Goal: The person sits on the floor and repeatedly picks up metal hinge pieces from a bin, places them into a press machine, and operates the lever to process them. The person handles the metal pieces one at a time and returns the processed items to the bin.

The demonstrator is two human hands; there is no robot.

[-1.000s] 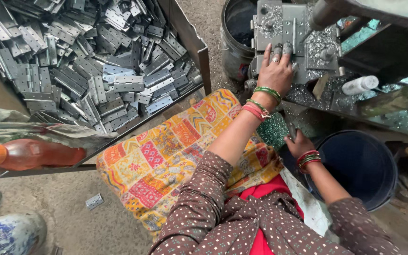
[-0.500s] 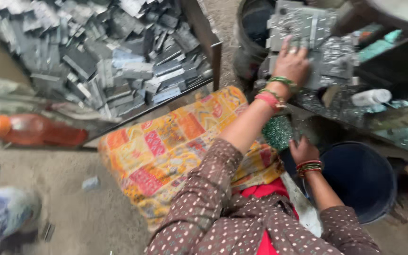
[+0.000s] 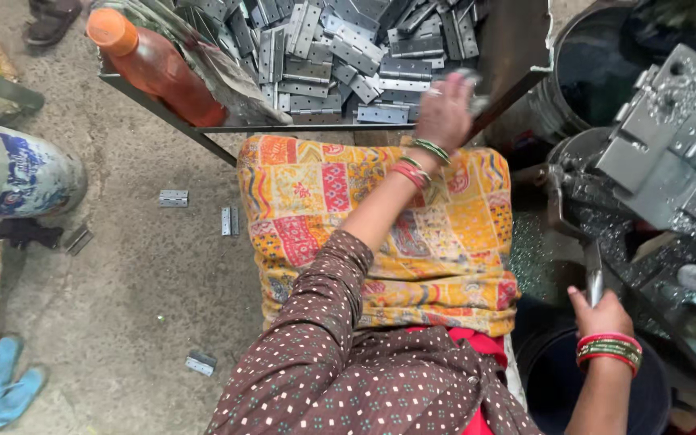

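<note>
A steel tray [image 3: 517, 48] heaped with flat grey metal hinges [image 3: 340, 48] sits beside a chip-strewn press [image 3: 670, 145]. The left hand [image 3: 445, 113], blurred, reaches the heap's edge, its grasp impossible to tell; the right hand [image 3: 602, 314] is closed around the press lever [image 3: 594, 278]. Sharp stamped edges could cut bare fingers, and an ill-timed pull could pinch.

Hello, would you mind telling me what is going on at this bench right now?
A seated person is working with metal hinges. The left hand reaches into the tray of hinges and appears to close on one, though blur hides the grip. The right hand holds the lever handle of a metal press. A patterned cloth covers the lap, an orange bottle lies at the tray's edge, and loose hinges lie on the floor.
</note>
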